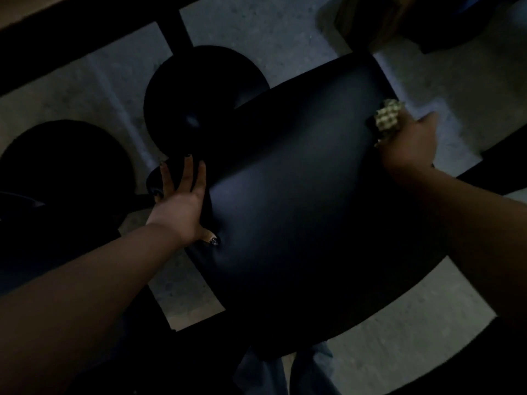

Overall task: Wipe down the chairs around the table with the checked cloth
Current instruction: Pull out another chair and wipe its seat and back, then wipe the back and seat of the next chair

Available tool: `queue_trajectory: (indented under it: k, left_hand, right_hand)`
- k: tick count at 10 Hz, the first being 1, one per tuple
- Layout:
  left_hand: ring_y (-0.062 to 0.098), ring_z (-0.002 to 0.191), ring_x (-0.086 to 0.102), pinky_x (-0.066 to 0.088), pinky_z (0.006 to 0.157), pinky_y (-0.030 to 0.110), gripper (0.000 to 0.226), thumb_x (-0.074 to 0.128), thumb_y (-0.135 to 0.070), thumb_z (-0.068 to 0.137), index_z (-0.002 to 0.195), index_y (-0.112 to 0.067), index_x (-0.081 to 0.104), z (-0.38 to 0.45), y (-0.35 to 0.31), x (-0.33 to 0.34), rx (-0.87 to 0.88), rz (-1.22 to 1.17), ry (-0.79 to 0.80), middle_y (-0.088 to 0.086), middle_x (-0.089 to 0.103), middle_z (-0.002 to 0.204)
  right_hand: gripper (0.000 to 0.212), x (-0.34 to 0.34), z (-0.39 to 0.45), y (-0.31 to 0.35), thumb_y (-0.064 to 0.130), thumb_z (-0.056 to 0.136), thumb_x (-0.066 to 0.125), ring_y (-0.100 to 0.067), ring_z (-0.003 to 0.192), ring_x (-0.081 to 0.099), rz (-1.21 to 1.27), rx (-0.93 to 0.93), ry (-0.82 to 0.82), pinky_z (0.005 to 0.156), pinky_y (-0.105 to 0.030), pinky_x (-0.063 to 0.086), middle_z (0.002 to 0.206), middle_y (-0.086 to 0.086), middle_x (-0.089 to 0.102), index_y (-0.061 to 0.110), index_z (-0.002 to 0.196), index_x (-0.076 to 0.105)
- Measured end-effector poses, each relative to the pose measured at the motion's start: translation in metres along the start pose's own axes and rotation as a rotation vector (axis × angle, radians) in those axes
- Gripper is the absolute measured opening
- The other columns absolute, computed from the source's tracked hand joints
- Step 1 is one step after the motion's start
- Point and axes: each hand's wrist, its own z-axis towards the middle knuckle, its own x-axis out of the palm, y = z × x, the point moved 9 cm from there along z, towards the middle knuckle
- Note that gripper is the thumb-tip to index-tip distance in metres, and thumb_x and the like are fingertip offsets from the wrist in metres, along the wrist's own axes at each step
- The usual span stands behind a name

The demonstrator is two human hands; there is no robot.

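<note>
Dim light, view looking down. Black chair seat [299, 201] fills the middle of frame, smooth padded top, tilted in view: its long axis runs from lower left to upper right, far-right corner pointing up-right toward the bright patch of floor [427, 303].

My left hand [179, 201] sits at the seat's left edge, fingers straight and spread, reaching over the edge onto a dark part just beside it; thumb lies along the seat's side lower down. Flat contact, nothing curled round anything.

My right hand [407, 143] is at the seat's upper-right edge, gripping the checked cloth [388, 116]. Cloth is bunched into a small wad, pale w/ dark checks, sticking out from the hand toward upper left and touching the seat rim. Can't tell its long axis, too crumpled + blurred.

Two round black stool seats [199, 89] [57, 172] stand to the left, beyond the chair, well apart from the cloth. Surface edge [42, 12] w/ dark frame runs across top left. Grey concrete floor below. My trouser legs [285, 374] show at bottom centre.
</note>
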Motion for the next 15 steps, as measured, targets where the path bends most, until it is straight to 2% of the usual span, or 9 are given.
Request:
queue_trajectory:
  k: [1, 4, 7, 9, 10, 11, 12, 13, 15]
  left_hand:
    - [0.043, 0.14, -0.029, 0.016, 0.11, 0.068, 0.15, 0.09, -0.049, 0.053, 0.15, -0.025, -0.022, 0.001, 0.001, 0.002, -0.014, -0.003, 0.016, -0.005, -0.037, 0.154]
    - [0.045, 0.14, -0.027, 0.017, 0.11, 0.069, 0.15, 0.091, -0.046, 0.054, 0.151, -0.023, -0.021, -0.001, -0.004, -0.002, -0.022, 0.012, 0.024, -0.002, -0.036, 0.155]
    - [0.045, 0.146, -0.007, 0.018, 0.118, 0.048, 0.129, 0.083, -0.037, 0.073, 0.153, -0.016, -0.016, -0.025, -0.019, -0.011, -0.077, 0.032, 0.106, 0.01, -0.02, 0.16]
    - [0.029, 0.119, 0.055, 0.044, 0.091, 0.029, 0.055, 0.067, -0.032, 0.087, 0.135, -0.011, 0.051, -0.075, -0.023, -0.052, -0.033, -0.376, 0.009, 0.012, 0.056, 0.134]
    - [0.025, 0.116, 0.057, 0.045, 0.094, 0.029, 0.056, 0.066, -0.029, 0.09, 0.14, -0.009, 0.048, -0.112, -0.029, -0.086, -0.079, -0.731, -0.059, 0.009, 0.057, 0.133]
    - [0.016, 0.098, 0.063, 0.05, 0.073, 0.019, 0.04, 0.061, -0.024, 0.094, 0.132, -0.011, 0.056, -0.157, -0.05, -0.125, -0.045, -1.089, -0.161, 0.006, 0.066, 0.115]
    - [0.009, 0.091, 0.064, 0.051, 0.076, 0.022, 0.014, 0.056, -0.03, 0.097, 0.104, -0.021, 0.065, -0.205, -0.078, -0.152, -0.003, -1.408, -0.153, 0.0, 0.07, 0.102]
    - [0.009, 0.095, 0.065, 0.05, 0.083, 0.029, 0.012, 0.059, -0.037, 0.094, 0.09, -0.028, 0.067, -0.252, -0.098, -0.175, 0.057, -1.497, -0.189, -0.005, 0.072, 0.096]
    - [0.002, 0.081, 0.07, 0.051, 0.063, 0.014, 0.013, 0.074, -0.02, 0.084, 0.091, -0.031, 0.071, -0.331, -0.122, -0.197, 0.249, -1.576, -0.401, -0.012, 0.075, 0.084]
  right_hand:
    - [0.052, 0.017, -0.007, 0.023, 0.016, 0.089, 0.05, -0.037, 0.125, 0.041, 0.026, 0.15, -0.01, 0.101, -0.042, 0.035, 0.14, -0.024, 0.035, 0.007, 0.14, 0.038]
    - [0.074, 0.074, -0.168, 0.132, 0.025, 0.084, 0.062, -0.033, 0.106, 0.046, -0.133, -0.376, 0.228, 0.085, -0.039, 0.035, 0.126, -0.015, 0.041, 0.011, 0.147, 0.028]
    - [0.038, 0.046, -0.229, 0.147, -0.002, 0.085, 0.055, -0.007, 0.082, 0.063, 0.915, 0.047, 0.749, 0.075, -0.019, 0.05, 0.094, 0.001, 0.069, 0.015, 0.118, 0.066]
    - [0.029, -0.041, -0.24, 0.154, 0.0, 0.092, 0.051, -0.018, 0.097, 0.066, 1.256, 0.26, 0.77, 0.086, -0.036, 0.051, 0.105, -0.001, 0.07, 0.02, 0.11, 0.061]
    - [0.031, -0.087, -0.255, 0.159, -0.002, 0.091, 0.047, -0.024, 0.098, 0.063, 1.395, 0.283, 0.814, 0.087, -0.043, 0.05, 0.108, -0.007, 0.067, 0.016, 0.114, 0.058]
    - [0.035, -0.132, -0.266, 0.161, -0.004, 0.091, 0.043, -0.029, 0.101, 0.059, 1.5, 0.306, 0.82, 0.093, -0.048, 0.046, 0.116, -0.014, 0.064, 0.015, 0.116, 0.057]
    - [0.036, -0.173, -0.275, 0.164, -0.005, 0.092, 0.04, -0.025, 0.097, 0.063, 1.531, 0.29, 0.798, 0.087, -0.042, 0.047, 0.109, -0.009, 0.067, 0.018, 0.112, 0.059]
    - [0.033, -0.214, -0.284, 0.168, 0.002, 0.094, 0.039, -0.022, 0.094, 0.066, 1.619, 0.294, 0.787, 0.083, -0.04, 0.049, 0.111, -0.008, 0.067, 0.017, 0.116, 0.059]
    - [0.032, -0.28, -0.31, 0.168, 0.033, 0.094, 0.048, -0.03, 0.094, 0.061, 1.635, 0.269, 0.775, 0.087, -0.048, 0.051, 0.109, -0.011, 0.063, 0.012, 0.112, 0.066]
